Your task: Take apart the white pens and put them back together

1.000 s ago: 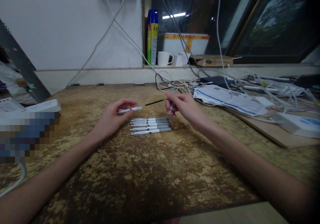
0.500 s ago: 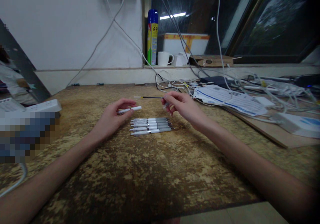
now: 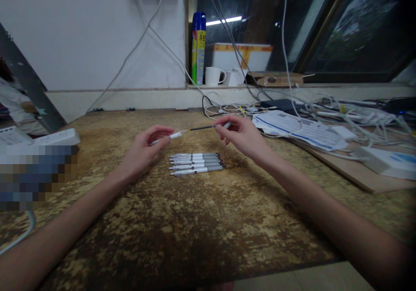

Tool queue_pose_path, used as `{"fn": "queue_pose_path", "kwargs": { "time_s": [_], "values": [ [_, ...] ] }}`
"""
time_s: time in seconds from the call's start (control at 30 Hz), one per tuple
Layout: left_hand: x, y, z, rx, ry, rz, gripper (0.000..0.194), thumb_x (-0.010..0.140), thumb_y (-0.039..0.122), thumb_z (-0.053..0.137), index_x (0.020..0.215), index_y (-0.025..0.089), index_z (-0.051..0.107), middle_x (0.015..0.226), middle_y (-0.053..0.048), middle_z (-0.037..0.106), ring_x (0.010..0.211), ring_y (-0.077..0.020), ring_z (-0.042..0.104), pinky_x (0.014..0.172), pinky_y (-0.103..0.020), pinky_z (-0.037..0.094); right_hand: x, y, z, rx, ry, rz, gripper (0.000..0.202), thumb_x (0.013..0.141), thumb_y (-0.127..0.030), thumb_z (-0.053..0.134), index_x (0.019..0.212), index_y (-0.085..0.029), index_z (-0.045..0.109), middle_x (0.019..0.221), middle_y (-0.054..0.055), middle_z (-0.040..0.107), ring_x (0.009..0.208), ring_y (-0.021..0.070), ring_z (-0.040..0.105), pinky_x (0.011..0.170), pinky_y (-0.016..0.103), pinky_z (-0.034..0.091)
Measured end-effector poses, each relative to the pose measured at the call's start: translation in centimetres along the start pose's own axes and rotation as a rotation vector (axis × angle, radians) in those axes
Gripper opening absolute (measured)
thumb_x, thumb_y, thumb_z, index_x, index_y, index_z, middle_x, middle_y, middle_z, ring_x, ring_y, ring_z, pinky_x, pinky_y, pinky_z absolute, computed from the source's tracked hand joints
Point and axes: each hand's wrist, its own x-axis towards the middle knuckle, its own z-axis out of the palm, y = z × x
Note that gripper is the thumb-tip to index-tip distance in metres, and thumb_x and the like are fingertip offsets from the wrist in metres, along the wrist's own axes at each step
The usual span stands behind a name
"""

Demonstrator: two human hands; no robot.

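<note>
Left hand (image 3: 143, 148): closed on white pen barrel (image 3: 165, 138), held above tabletop (image 3: 195, 221).
Right hand (image 3: 242, 135): pinched on dark refill (image 3: 203, 127), tip at barrel mouth.
Pen row (image 3: 195, 163): laid just near of both hands.

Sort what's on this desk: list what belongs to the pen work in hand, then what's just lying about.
In use:
left hand holding a white pen barrel
right hand holding a dark refill
row of pens on the table

Lying about:
spray can
mug
papers
cables
power strip
</note>
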Motion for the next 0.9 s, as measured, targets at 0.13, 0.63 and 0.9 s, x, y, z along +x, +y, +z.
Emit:
{"fn": "queue_pose_path", "kwargs": {
  "time_s": [0.13,0.63,0.9],
  "values": [
    [0.0,0.0,0.1,-0.02,-0.003,-0.006,0.032,0.093,0.041,0.067,0.118,0.021,0.071,0.118,-0.009,0.076,0.109,-0.0249,0.069,0.097,-0.042,0.054,0.1,0.2,-0.2,-0.082,0.004,-0.026,0.022,0.089,-0.035,0.067,0.102,-0.018,0.074,0.074,0.001,0.066,0.061,0.0152,0.062,0.058,0.03,0.053],
    [-0.1,0.4,0.2,-0.036,-0.015,-0.024,0.03,0.093,0.04,0.068,0.117,0.022,0.072,0.114,-0.009,0.076,0.102,-0.0234,0.07,0.088,-0.038,0.055,0.2,0.0,-0.6,-0.063,0.029,-0.044,0.022,0.089,-0.034,0.067,0.102,-0.018,0.074,0.075,0.002,0.067,0.062,0.0156,0.061,0.058,0.029,0.051],
    [-0.2,0.3,0.5,-0.058,-0.07,0.007,0.034,0.09,0.041,0.076,0.117,0.022,0.071,0.124,-0.008,0.075,0.114,-0.0249,0.07,0.107,-0.043,0.051,-1.0,-0.8,1.3,-0.091,-0.063,-0.112,0.018,0.092,-0.032,0.065,0.102,-0.019,0.074,0.089,0.005,0.072,0.075,0.0178,0.064,0.066,0.031,0.05]
  ]
}}
